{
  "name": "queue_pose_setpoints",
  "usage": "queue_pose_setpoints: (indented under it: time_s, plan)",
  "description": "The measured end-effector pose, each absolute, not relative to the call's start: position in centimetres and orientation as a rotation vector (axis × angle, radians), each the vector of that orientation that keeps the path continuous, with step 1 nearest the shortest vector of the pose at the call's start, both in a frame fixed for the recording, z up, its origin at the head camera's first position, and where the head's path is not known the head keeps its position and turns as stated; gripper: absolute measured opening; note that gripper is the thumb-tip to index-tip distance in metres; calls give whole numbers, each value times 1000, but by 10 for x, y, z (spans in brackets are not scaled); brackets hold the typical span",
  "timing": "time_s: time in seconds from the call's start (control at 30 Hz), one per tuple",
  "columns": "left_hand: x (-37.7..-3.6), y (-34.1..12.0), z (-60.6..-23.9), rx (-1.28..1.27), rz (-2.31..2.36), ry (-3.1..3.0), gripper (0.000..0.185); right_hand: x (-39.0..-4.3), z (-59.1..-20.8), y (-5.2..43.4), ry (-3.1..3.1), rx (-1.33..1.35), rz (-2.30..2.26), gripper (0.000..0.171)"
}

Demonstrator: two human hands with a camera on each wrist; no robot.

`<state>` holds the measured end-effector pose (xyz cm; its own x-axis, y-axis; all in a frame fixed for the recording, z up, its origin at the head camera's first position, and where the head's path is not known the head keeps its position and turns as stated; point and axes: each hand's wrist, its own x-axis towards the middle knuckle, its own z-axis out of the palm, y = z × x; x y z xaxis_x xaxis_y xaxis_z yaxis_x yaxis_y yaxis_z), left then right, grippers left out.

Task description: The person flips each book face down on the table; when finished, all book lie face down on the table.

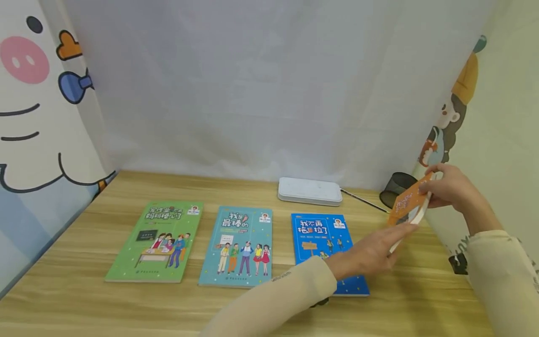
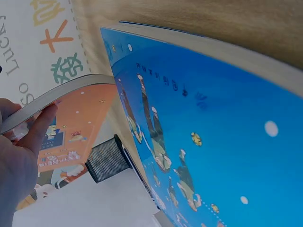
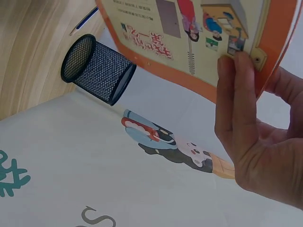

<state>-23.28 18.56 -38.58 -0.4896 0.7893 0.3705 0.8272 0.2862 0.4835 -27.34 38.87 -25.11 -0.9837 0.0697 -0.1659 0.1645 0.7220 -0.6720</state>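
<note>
Holding the orange book (image 1: 407, 202) up off the tabletop (image 1: 84, 290), just right of the blue book (image 1: 320, 238), the person has both hands on it. The right hand (image 1: 448, 187) grasps its upper end, fingers (image 3: 236, 94) curled over the cover and thumb behind. The left hand (image 1: 372, 252) reaches across above the blue book with fingers nearly straight, and their tips touch the orange book's lower edge; from the left wrist view a finger (image 2: 40, 127) lies against the page block, not clenched round it.

To do this well, I judge the right hand should carry the weight while the left only steadies the lower edge, so the cover does not bend. Lowering it flat to the right of the blue book, clear of that book's edge, would match the row. The mesh cup (image 1: 397, 185) stands behind and right of the blue book, close to the orange book, so the raised end should stay clear of it.

Left of the blue book lie a teal book (image 1: 237, 245) and, further left, a green book (image 1: 157, 241); a white box (image 1: 309, 190) sits behind it.
</note>
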Motion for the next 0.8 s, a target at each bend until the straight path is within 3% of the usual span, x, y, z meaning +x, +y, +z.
queue_pose_setpoints:
  time_s: [0.2,0.63,0.8]
  plan:
    - [-235,185,-389,-1477,-1115,-2435,79,-270,-252,391,2817,201,-1119,65]
    - [-242,182,-387,-1382,-1300,-2355,74,-271,-275,399,2768,102,-1313,91]
    - [-241,182,-388,-1334,-1375,-2298,76,-269,-284,403,2757,42,-1384,85]
